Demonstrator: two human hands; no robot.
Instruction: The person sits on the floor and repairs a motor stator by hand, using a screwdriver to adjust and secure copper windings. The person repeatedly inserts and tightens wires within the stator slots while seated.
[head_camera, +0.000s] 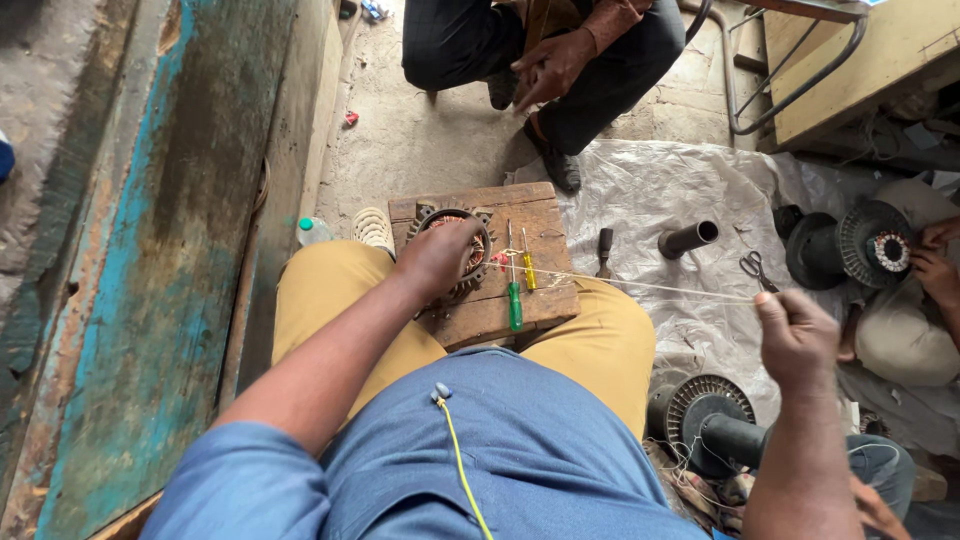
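Note:
My left hand (437, 258) rests on a round motor stator with copper windings (478, 250), which lies on a worn wooden block (490, 310) across my knees. My right hand (797, 335) is raised out to the right, pinching a pale thread (650, 287) that runs taut back to the stator. A green-handled screwdriver (514, 300) and a yellow-handled one (528, 270) lie on the block beside the stator.
A seated person's hands (550, 65) are at the top. Another person's hand (935, 270) works on a stator (880, 250) at the right. On the white sheet (640, 190) lie scissors (757, 270), a dark tube (688, 238), a tool (604, 250) and a fan motor (700, 410).

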